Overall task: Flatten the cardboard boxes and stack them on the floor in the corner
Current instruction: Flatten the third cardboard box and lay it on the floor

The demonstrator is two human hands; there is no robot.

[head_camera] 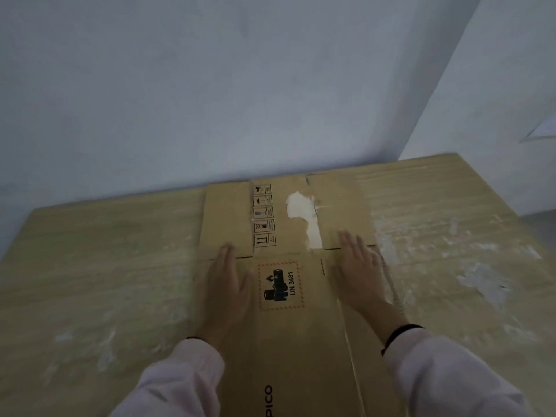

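Note:
A flattened brown cardboard box (288, 350) lies on the wooden floor (105, 266), its far flaps touching the wall. It carries a UN 3481 battery label (281, 285), a column of handling symbols and a torn white patch (304, 218). My left hand (224, 291) lies flat, palm down, on the box left of the label. On the box's right side rests my right hand (359, 272), also flat with fingers spread. Neither hand grips anything. Both arms wear pale pink sleeves.
The grey-white wall (210, 100) runs along the box's far edge and meets a second wall (496, 85) at the right, forming a corner. The floor has white paint smears (481, 284) to the right. A white cord (391, 284) lies by my right hand.

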